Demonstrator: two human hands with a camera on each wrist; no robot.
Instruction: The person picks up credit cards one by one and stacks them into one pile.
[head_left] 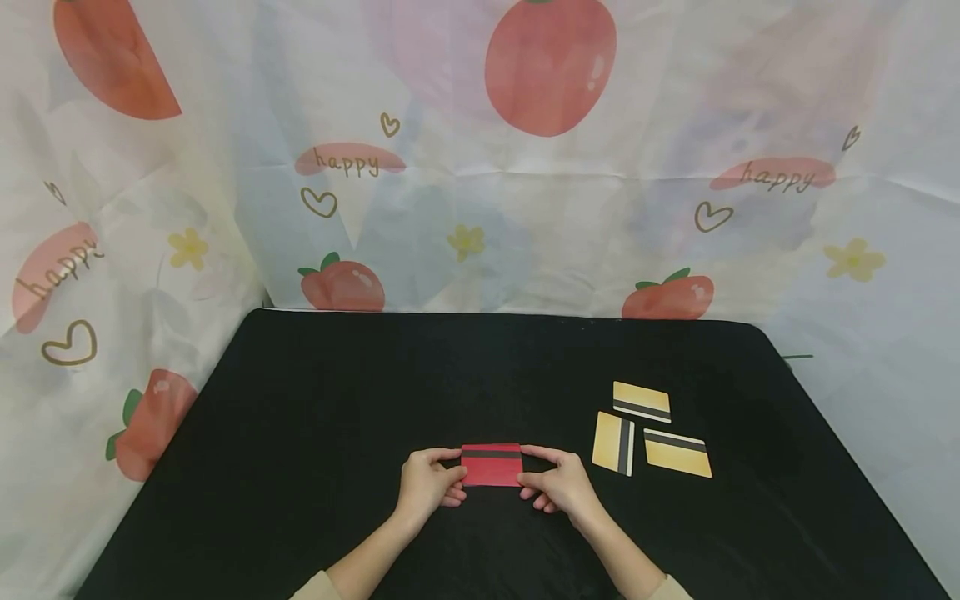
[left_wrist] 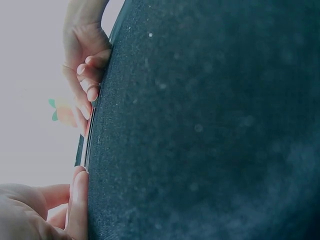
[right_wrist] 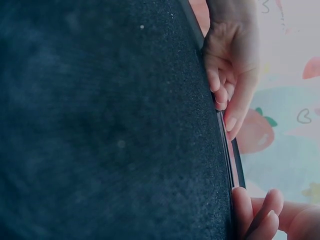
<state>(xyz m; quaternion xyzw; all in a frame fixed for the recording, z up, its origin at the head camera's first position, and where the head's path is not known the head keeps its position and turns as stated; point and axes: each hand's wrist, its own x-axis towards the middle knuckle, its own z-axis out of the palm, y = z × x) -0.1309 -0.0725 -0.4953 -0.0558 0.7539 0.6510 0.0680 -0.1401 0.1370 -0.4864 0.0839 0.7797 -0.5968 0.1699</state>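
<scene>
A red card with a dark stripe along its far side lies level at the front middle of the black table. My left hand pinches its left end between thumb and fingers. At the opposite end, the thumb and fingers of my right hand pinch it too. Seen edge-on in the left wrist view, the card shows thin layered lines; whether several cards are stacked there I cannot tell. To the right hand's right lie three yellow cards: a far one, a left one and a near one.
The black cloth-covered table has rounded far corners. A pale curtain printed with fruit, hearts and flowers hangs behind it and along the left side. The yellow cards lie apart from one another, dark stripes facing up.
</scene>
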